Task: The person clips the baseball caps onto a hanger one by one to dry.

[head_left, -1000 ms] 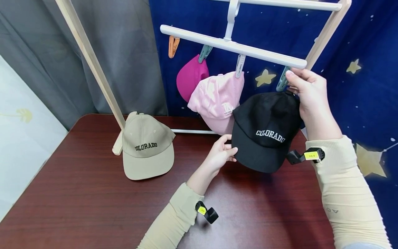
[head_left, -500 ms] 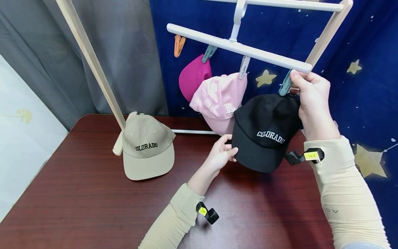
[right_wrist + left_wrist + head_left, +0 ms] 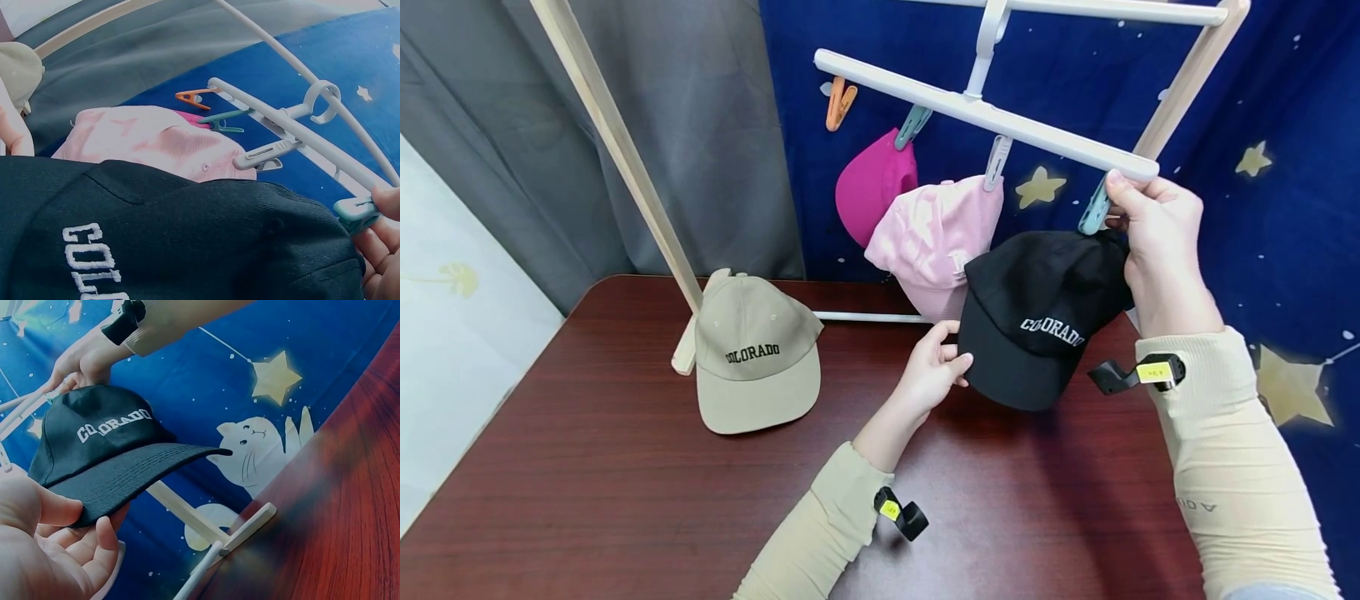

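A black cap [image 3: 1037, 292] with white COLORADO lettering hangs tilted over the table, crown up and brim toward the lower left. My left hand [image 3: 934, 367] pinches the side of its brim between thumb and fingers. At the right end of the white hanger [image 3: 1037, 129], my right hand [image 3: 1165, 229] pinches a teal clothespin [image 3: 1095, 208], thumb in front and fingers mostly hidden behind. In the right wrist view this clothespin [image 3: 357, 212] sits right at the edge of the black cap [image 3: 187, 237]. Beside it, a light pink cap [image 3: 925, 229] hangs from a grey clothespin [image 3: 997, 162].
Farther left on the hanger are a magenta cap [image 3: 868, 187] on another teal clothespin and an orange clothespin [image 3: 840, 104]. A beige cap [image 3: 752, 333] rests on the dark red table [image 3: 587, 467] by the wooden rack's left post [image 3: 625, 158]. Behind hangs a blue star-patterned curtain [image 3: 1285, 250].
The hanger has shifted right, its right end dipping lower. My right hand has moved slightly right and down with the clothespin. My left hand stays at the brim.
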`<state>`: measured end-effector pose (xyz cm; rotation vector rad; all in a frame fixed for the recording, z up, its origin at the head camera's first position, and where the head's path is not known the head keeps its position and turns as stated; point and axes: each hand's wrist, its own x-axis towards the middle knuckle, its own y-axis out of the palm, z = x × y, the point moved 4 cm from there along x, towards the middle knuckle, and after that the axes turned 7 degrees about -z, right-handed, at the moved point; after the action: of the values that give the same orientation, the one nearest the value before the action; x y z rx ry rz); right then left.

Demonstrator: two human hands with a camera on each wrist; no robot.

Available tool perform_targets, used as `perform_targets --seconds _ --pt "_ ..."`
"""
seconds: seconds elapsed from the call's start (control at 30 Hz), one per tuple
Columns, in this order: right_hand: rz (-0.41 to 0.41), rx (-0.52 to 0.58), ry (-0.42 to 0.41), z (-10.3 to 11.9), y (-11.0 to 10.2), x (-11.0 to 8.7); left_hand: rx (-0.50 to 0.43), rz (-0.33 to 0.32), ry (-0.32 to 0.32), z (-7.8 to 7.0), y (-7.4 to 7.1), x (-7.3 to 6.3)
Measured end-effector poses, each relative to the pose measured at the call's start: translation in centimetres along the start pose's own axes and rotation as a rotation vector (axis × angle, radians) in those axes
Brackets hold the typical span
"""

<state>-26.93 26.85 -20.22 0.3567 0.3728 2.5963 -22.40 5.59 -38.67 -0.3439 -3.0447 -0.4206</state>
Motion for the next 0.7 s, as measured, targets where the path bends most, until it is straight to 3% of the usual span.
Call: perform_targets --seconds 0.7 --pt "-0.019 -0.052 0.006 0.26 -0.38 0.0 0.01 -0.034 0.02 -0.45 -0.44 -0.1"
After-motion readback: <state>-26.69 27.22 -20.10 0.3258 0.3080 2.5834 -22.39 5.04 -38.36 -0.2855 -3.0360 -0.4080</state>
